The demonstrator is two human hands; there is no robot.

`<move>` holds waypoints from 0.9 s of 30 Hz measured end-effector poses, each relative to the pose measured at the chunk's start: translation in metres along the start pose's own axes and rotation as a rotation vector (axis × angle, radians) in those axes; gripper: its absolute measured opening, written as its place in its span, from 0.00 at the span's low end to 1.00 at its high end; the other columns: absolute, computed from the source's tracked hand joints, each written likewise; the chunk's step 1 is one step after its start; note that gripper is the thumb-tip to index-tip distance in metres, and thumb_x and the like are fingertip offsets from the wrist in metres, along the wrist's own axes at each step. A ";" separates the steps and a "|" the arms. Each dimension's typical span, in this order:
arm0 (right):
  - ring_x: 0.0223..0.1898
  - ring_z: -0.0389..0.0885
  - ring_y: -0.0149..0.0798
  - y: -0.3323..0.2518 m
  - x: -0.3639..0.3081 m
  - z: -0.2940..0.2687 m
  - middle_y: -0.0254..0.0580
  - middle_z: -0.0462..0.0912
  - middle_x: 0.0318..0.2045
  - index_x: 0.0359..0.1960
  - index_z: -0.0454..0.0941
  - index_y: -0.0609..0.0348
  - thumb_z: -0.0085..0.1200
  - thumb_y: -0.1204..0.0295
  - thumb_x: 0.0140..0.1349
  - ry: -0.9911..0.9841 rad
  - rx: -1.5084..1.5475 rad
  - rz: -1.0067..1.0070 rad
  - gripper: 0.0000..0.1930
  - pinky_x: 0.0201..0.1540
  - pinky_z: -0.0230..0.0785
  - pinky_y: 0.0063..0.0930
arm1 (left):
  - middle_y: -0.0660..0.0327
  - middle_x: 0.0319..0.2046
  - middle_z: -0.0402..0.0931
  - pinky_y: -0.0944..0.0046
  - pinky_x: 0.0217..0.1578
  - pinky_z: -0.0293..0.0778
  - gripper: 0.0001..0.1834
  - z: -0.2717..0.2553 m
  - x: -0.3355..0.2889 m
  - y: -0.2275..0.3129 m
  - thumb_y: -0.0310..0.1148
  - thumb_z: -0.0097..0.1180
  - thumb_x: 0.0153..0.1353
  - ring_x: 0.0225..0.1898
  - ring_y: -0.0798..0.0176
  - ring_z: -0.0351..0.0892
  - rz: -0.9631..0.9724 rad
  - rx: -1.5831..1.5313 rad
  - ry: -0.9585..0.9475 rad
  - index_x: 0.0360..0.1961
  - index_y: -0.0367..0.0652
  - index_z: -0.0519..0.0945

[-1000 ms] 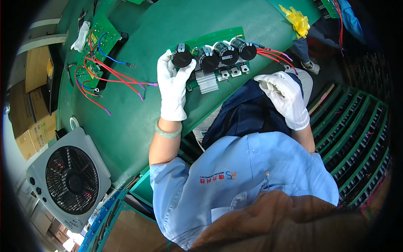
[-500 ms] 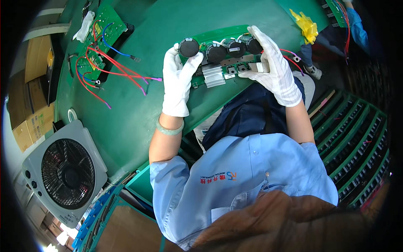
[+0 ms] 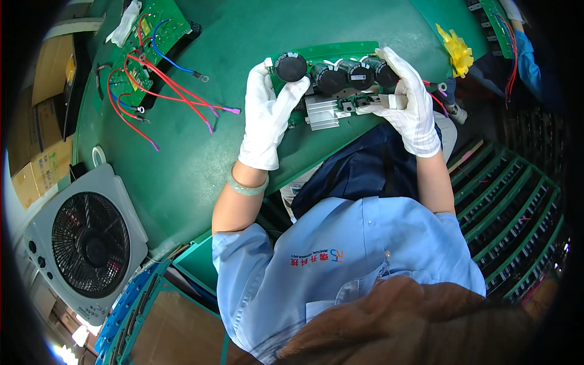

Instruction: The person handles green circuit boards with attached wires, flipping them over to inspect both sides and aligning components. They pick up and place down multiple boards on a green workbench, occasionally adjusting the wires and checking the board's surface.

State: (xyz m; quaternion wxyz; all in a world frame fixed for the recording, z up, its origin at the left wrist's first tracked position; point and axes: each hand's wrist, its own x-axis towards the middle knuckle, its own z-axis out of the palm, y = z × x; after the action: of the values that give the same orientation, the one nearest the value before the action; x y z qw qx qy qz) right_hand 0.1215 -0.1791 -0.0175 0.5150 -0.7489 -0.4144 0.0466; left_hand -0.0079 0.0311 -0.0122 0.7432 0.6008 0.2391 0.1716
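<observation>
Between my two white-gloved hands is a green circuit board (image 3: pixel 340 53) with several large black round capacitors (image 3: pixel 329 78) and a finned silver heatsink (image 3: pixel 322 114). My left hand (image 3: pixel 266 119) grips its left end, the thumb lying by the leftmost capacitor. On the right end, my right hand (image 3: pixel 409 103) is closed with fingers along the far side and thumb near the front edge. Red and purple wires (image 3: pixel 442 100) stick out past the right hand. The board is held over the front edge of the green table (image 3: pixel 188 155); its underside is hidden.
At the far left lies another circuit board (image 3: pixel 159 39) with red and blue wires (image 3: pixel 176 91). A grey box fan (image 3: pixel 91 243) stands at the left. Yellow material (image 3: pixel 455 52) hangs at the far right, near another person's sleeve (image 3: pixel 528 55). Green racks (image 3: pixel 511 213) fill the right side.
The held board and both hands appear slightly farther right in the picture. The whole scene has shifted a little, and the grip looks the same.
</observation>
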 end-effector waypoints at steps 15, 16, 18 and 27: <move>0.57 0.73 0.51 -0.017 -0.002 0.021 0.50 0.73 0.58 0.64 0.64 0.61 0.75 0.54 0.38 0.124 -0.319 -0.053 0.50 0.56 0.72 0.37 | 0.58 0.46 0.72 0.67 0.52 0.71 0.27 0.003 -0.003 0.002 0.22 0.64 0.58 0.48 0.68 0.72 0.050 0.027 0.005 0.55 0.33 0.64; 0.57 0.74 0.51 -0.016 -0.002 0.021 0.50 0.73 0.58 0.64 0.64 0.60 0.74 0.54 0.39 0.139 -0.314 -0.083 0.49 0.56 0.72 0.37 | 0.57 0.46 0.72 0.67 0.52 0.71 0.28 0.003 -0.003 0.001 0.22 0.64 0.57 0.48 0.68 0.72 0.049 0.016 0.004 0.55 0.33 0.64; 0.56 0.74 0.51 -0.012 -0.002 0.023 0.49 0.74 0.57 0.63 0.65 0.60 0.73 0.55 0.41 0.168 -0.304 -0.143 0.47 0.55 0.73 0.36 | 0.57 0.46 0.72 0.67 0.51 0.71 0.28 0.001 -0.003 0.000 0.22 0.64 0.57 0.49 0.68 0.72 0.048 -0.005 0.002 0.55 0.32 0.64; 0.53 0.77 0.41 -0.019 0.011 0.004 0.46 0.75 0.56 0.60 0.70 0.59 0.70 0.69 0.51 0.046 0.022 0.022 0.34 0.51 0.76 0.31 | 0.57 0.47 0.72 0.67 0.53 0.70 0.26 0.000 -0.001 0.000 0.25 0.64 0.58 0.49 0.67 0.73 -0.004 -0.038 0.010 0.54 0.31 0.66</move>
State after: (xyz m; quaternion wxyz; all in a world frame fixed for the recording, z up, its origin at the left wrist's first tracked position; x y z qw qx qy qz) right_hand 0.1158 -0.1661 0.0003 0.5319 -0.7487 -0.3937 0.0396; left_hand -0.0084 0.0303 -0.0121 0.7536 0.5852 0.2409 0.1778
